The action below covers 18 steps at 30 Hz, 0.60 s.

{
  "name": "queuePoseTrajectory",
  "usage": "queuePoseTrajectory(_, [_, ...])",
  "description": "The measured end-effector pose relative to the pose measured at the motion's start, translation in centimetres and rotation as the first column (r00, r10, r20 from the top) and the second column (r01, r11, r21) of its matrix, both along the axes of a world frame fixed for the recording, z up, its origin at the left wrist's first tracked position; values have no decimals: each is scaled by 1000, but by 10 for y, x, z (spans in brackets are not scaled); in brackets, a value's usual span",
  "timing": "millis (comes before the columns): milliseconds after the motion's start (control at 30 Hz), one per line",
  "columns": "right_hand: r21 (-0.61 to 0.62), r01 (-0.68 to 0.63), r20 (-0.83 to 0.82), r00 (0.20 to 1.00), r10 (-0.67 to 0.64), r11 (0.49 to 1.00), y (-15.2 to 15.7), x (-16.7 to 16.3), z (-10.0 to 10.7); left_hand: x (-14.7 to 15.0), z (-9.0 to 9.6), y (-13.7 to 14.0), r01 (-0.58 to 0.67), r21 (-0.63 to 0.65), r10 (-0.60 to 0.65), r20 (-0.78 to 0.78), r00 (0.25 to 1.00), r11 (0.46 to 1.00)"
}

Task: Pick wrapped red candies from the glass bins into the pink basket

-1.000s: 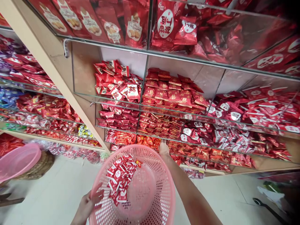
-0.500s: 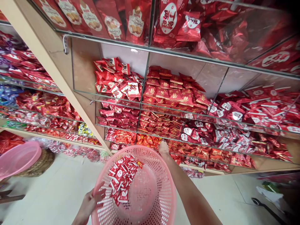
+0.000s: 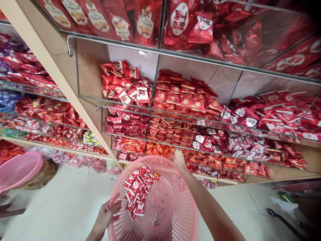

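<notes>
My left hand (image 3: 109, 214) grips the left rim of a pink perforated plastic basket (image 3: 192, 197), its fingers curled inside over the wall. Red-and-white wrapped sweets (image 3: 140, 187) lie heaped on the basket's left side, with one orange-red packet (image 3: 156, 175) at the heap's edge. Beyond the far right rim, my right hand (image 3: 178, 158) is at a low shelf compartment, beside orange-red wrapped sweets (image 3: 157, 149). Its fingers are turned away and partly hidden, so I cannot tell what they hold.
Glass-fronted shelves hold red packets (image 3: 187, 97), dark red packets (image 3: 240, 115) and larger cookie packs (image 3: 145, 25). A slanting wooden upright (image 3: 50, 73) divides the shelving. On the left, a pink basin (image 3: 22, 169) rests on a woven basket (image 3: 46, 174). A black-handled object (image 3: 286, 222) lies at lower right.
The basket and my left hand have shifted right in view. My right hand has also moved slightly right and stays at the low shelf.
</notes>
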State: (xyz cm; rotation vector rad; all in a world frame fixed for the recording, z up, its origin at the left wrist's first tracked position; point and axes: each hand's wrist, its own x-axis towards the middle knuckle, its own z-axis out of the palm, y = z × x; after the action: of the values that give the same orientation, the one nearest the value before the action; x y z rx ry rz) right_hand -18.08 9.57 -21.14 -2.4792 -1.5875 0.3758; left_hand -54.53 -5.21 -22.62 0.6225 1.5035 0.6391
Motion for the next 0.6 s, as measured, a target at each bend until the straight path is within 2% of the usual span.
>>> queuePoseTrajectory(167, [86,-58,-20,998,60,995,-20,-2,9,18,-3,-4,-40,-56,41,19,999,998])
queuePoseTrajectory(300, [138,-261,-114,954,278,955,-46,-8,0,24,-6,-4,-55,-55,55,1,998,997])
queuePoseTrajectory(400, [82,-337,-168,923,346,938,-66,-14,-18,25,-9,-3,-59,-33,59,-4,998,998])
queuePoseTrajectory(533, [-68,-312,-186,937,295,948,-83,-21,-45,26,-15,1,-34,1,34,-15,999,999])
queuePoseTrajectory(600, [-97,-298,-188,942,277,950,-87,-22,-57,26,-18,2,-22,10,22,-19,1000,1000])
